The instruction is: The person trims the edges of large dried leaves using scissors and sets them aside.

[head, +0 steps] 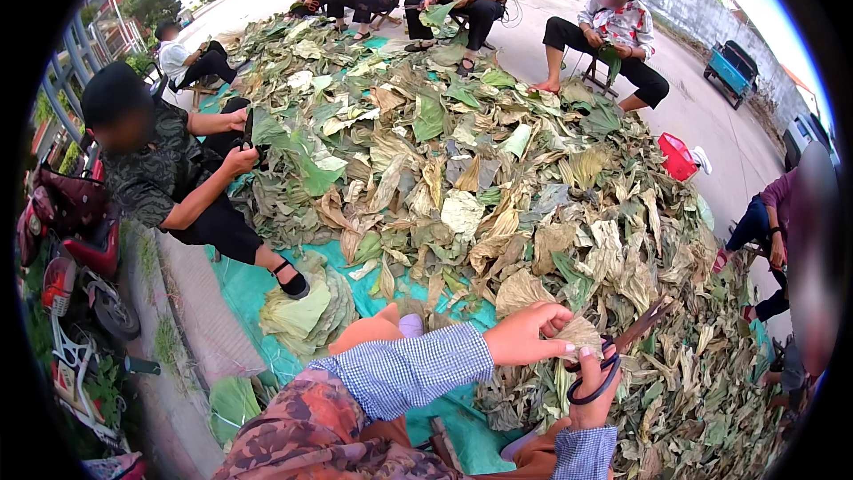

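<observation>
A small dried lotus leaf (578,336) is pinched between the fingertips of my left hand (531,335). My right hand (592,392) is closed on a pair of scissors (638,328) with dark handles, its thumb touching the same leaf. The blades look rusty and point up and right, away from the leaf. Below and beyond both hands spreads a large heap of dry and green leaves (460,213). A neat stack of flattened leaves (310,307) lies on the teal sheet (250,293) left of my knees.
Several people sit around the heap, some holding leaves. The nearest, at left, holds dark scissors (248,130). A red basket (677,157) stands at the heap's right edge. Bundled leaves (233,407) lie at lower left, near a parked scooter (100,293). A blue three-wheeled vehicle (731,72) stands farther back.
</observation>
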Motion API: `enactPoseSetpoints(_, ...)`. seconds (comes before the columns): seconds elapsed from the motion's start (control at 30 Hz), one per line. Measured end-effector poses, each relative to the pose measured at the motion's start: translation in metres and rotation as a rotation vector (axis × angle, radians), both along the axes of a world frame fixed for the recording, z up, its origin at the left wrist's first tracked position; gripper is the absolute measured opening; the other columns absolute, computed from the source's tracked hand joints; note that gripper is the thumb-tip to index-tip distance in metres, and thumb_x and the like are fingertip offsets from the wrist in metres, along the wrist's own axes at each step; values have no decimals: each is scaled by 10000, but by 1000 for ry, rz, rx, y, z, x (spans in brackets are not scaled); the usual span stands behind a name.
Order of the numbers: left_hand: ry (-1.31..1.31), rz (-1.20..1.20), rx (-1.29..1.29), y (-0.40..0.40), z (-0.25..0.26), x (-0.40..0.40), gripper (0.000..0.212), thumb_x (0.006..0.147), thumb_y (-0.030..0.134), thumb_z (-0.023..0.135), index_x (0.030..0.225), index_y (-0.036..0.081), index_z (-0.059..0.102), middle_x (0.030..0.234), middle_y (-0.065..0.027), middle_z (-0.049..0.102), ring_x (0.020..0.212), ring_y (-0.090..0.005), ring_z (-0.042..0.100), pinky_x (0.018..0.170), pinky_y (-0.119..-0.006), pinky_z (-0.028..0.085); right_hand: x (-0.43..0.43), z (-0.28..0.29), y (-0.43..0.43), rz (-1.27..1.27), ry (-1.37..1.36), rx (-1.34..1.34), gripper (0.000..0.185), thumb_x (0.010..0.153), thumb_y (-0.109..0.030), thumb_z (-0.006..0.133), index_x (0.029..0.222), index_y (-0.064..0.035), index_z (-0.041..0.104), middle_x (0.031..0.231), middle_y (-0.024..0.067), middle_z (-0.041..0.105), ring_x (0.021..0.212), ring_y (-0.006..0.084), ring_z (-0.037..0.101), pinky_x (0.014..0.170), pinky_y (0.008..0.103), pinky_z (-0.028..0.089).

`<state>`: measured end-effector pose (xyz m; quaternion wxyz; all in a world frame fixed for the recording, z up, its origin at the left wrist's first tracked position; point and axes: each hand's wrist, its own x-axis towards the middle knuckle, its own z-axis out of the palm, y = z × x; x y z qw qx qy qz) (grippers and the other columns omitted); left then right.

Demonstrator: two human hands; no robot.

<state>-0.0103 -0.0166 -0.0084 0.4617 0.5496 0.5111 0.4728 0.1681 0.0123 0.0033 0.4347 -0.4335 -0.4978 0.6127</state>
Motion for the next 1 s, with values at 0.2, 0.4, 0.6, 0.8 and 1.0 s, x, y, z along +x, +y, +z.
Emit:
enactPoseSetpoints(0.2, -201, -96, -188, 10, -30, 1, 277, 853, 174, 694, 1042, 21, 560, 888, -5, 588, 806, -70, 531, 710, -243, 464, -6, -6, -1, 74, -192, 47, 328, 860, -106, 616, 1125, 30, 480, 948, 72, 588, 769, 125, 588, 653, 251, 495)
enactPoseSetpoints(0.4, -77, -10, -95, 7, -21, 5, 207, 846, 153, 687, 901, 34, 526, 743, 29, 467, 686, -59, 415, 596, -242, 387, -8, -5, -1, 32, -159, -26, 299, 855, -88, 624, 1102, 14, 489, 852, 44, 589, 659, 107, 572, 597, 230, 478)
enactPoseSetpoints(0.6, -65, -23, -128, 7, -20, 9, 209, 845, 163, 688, 900, 37, 530, 742, 29, 471, 685, -61, 422, 596, -243, 391, -3, -8, -1, 32, -160, -42, 289, 855, -65, 621, 1100, 8, 487, 855, 39, 587, 647, 96, 563, 588, 224, 474)
enactPoseSetpoints(0.8, -50, -26, -146, 6, -22, 14, 223, 841, 182, 689, 900, 33, 534, 749, 1, 507, 686, -84, 453, 611, -263, 411, 2, -12, -3, 27, -181, -68, 287, 863, -67, 623, 1104, 2, 483, 877, 34, 584, 654, 88, 558, 581, 221, 474)
enactPoseSetpoints(1.0, -13, -21, -139, 6, -26, 16, 244, 824, 204, 700, 881, 30, 539, 750, -47, 558, 685, -131, 509, 632, -299, 441, 3, -11, -4, 44, -198, -62, 284, 873, -62, 613, 1117, 2, 484, 878, 23, 580, 670, 79, 556, 581, 217, 473)
